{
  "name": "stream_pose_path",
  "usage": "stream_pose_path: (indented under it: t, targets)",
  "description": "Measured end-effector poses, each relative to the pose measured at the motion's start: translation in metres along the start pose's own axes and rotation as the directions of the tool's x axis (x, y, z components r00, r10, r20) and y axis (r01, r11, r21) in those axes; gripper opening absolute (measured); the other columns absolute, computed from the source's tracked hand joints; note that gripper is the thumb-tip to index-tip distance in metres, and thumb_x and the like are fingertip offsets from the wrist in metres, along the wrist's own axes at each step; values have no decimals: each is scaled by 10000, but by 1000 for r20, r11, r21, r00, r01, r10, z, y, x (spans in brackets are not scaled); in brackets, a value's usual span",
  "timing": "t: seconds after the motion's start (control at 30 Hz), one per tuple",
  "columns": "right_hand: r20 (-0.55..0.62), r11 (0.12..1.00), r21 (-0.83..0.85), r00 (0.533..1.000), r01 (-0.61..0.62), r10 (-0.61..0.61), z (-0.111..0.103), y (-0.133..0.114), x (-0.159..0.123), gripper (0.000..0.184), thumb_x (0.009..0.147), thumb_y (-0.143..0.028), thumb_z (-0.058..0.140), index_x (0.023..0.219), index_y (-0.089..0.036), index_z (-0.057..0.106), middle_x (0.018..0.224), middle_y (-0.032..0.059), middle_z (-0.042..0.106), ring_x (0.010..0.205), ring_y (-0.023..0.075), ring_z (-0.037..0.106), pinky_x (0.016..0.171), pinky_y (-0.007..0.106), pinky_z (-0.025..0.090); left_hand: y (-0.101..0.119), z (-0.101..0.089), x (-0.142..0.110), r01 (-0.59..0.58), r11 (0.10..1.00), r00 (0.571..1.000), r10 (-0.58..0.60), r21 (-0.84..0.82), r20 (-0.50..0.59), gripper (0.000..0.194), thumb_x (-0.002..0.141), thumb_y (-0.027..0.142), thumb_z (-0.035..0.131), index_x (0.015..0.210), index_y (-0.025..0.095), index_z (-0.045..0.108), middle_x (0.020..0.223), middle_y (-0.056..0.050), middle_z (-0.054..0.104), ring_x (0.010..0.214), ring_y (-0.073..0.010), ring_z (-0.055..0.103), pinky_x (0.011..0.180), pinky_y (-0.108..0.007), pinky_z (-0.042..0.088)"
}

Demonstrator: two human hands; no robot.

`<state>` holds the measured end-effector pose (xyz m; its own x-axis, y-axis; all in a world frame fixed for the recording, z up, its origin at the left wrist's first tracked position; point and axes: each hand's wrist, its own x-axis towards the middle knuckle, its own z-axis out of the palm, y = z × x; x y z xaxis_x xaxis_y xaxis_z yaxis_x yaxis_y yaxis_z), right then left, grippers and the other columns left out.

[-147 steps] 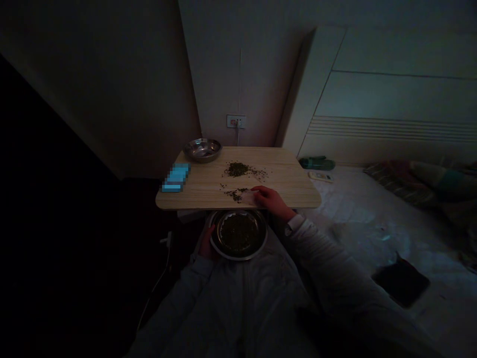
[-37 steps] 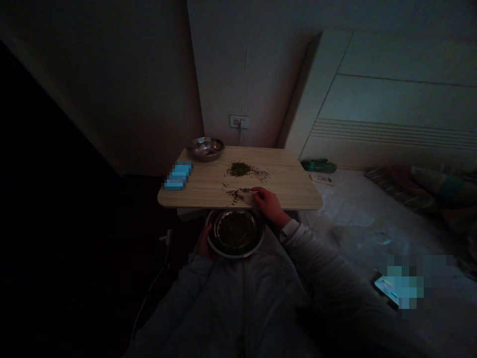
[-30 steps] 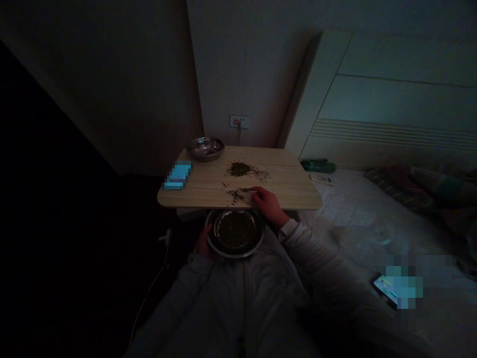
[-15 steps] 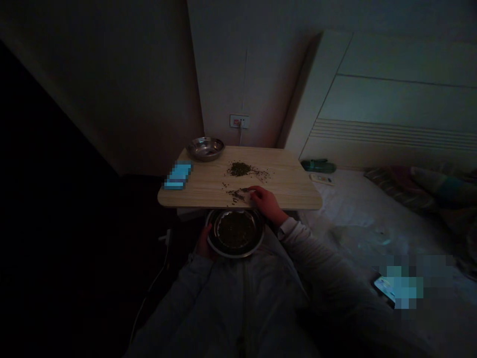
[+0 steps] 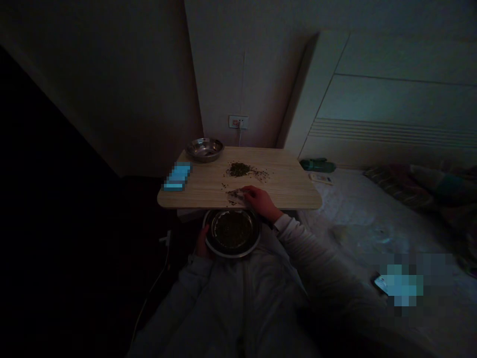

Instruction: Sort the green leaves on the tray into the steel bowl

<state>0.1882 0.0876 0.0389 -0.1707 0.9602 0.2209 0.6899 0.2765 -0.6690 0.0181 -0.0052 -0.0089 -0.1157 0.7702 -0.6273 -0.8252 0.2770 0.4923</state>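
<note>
My left hand (image 5: 203, 242) grips the left rim of a round metal basin (image 5: 257, 232) held below the table's front edge. A mass of dark greenish grains (image 5: 233, 229) lies inside it. Over the table's front part, my right hand (image 5: 260, 201) has its fingers pinched on what looks like a thin, pale, see-through piece (image 5: 238, 197); the dim light blurs its outline. Small dark beans (image 5: 231, 203) lie scattered at this piece. Farther back sits a heap of green beans (image 5: 239, 169), with darker ones spread to its right.
On the wooden table (image 5: 294, 191), a shiny metal bowl (image 5: 204, 149) stands back left, near a lit phone (image 5: 178, 176). To the right is a bed (image 5: 343, 209) with a green bottle (image 5: 318, 165), a remote (image 5: 320, 178) and another phone (image 5: 380, 284). A white cable (image 5: 151, 291) hangs at left.
My right hand has moved a little left across the scattered beans, and the pale piece shows more among them. The basin in my left hand has shifted slightly left.
</note>
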Motion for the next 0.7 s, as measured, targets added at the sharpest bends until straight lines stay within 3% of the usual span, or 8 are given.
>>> stream_pose_path:
  t: [0.37,0.7]
  targets:
    - [43,999,-7,998,53,-52,5,-2,6,252,864,-206,521,1068,-193,668,1036,78,707,923,193,638,844,318,464,1,-3,5,15,1000,999,-14,-8,42,253,778,261,490,761,169,725,684,-79,749,1060,-257,639,977,-385,443]
    - [109,998,17,992,56,-57,6,-3,3,273,850,-235,531,1086,-204,664,964,59,715,849,176,636,798,302,474,1,0,1,22,999,1000,-21,-30,3,289,818,254,464,689,181,712,620,-62,732,1038,-243,651,974,-364,448]
